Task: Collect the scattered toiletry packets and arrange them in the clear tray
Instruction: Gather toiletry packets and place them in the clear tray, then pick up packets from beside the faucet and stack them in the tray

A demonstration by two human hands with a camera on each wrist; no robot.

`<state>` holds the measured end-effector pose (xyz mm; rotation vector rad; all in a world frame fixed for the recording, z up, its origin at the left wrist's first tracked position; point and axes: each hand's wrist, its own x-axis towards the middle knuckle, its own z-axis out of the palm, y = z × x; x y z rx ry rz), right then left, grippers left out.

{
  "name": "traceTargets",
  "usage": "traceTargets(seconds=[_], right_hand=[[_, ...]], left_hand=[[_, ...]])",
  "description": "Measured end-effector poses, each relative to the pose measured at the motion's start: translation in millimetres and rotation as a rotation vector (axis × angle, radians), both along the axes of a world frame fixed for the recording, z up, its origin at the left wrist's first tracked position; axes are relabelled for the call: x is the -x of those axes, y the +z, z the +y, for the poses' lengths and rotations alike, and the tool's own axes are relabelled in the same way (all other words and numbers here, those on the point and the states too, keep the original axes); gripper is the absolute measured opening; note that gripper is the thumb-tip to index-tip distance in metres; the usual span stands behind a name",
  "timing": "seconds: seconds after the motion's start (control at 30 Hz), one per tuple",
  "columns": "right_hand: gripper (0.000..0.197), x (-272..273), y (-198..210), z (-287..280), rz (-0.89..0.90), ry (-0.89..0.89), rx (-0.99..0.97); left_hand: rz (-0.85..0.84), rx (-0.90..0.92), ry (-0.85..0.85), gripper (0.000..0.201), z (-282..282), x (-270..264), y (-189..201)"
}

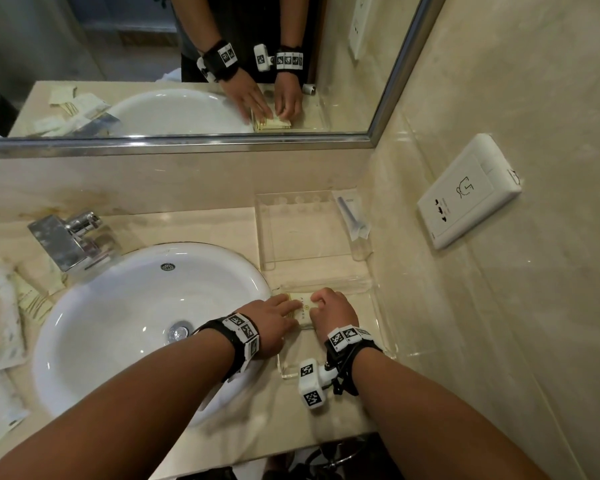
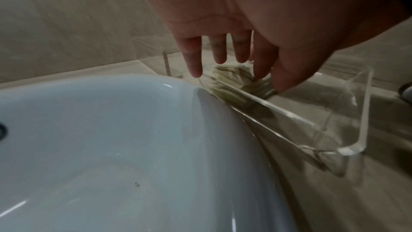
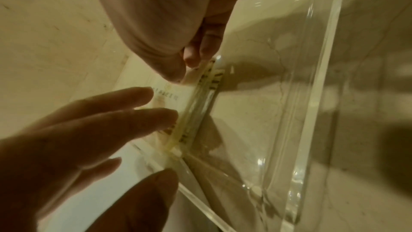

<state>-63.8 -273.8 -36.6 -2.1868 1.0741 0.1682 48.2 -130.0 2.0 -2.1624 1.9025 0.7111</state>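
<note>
Pressing packets (image 1: pixel 303 312) in blurred clear tray (image 1: pixel 381 327), both hands (image 1: pixel 274 315) covering

text: none legible | cream paper packet (image 3: pixel 169 97): small printed characters and round emblem, too blurred | white wall socket plate (image 1: pixel 468 192): line-drawn pictogram only

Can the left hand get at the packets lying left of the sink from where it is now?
Probably yes: the left hand only rests straight fingers on the stack, and nothing stands between it and the loose packets across the sink.
</note>
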Motion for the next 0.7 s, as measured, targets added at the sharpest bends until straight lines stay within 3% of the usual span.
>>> traceTargets(seconds=[0.17,0.3,0.43,0.7], right_hand=[[0.027,0,20,-6,-0.088,-0.085,0.034],[0.025,-2,40,-19,-0.129,-0.086,0.067],[0.024,-11,53,-14,-0.125,-0.003,0.068],[0.029,-50,78,54,-0.088,0.202,0.099]], left_hand=[[-0.014,0.078,0.080,0.048,8,-5,13],[0.031,0.118,0.375,0.047,19,-15,28],[0.025,0.130,0.609,0.048,39,-26,41],[-0.018,0.143,0.732,0.050,100,-46,66]])
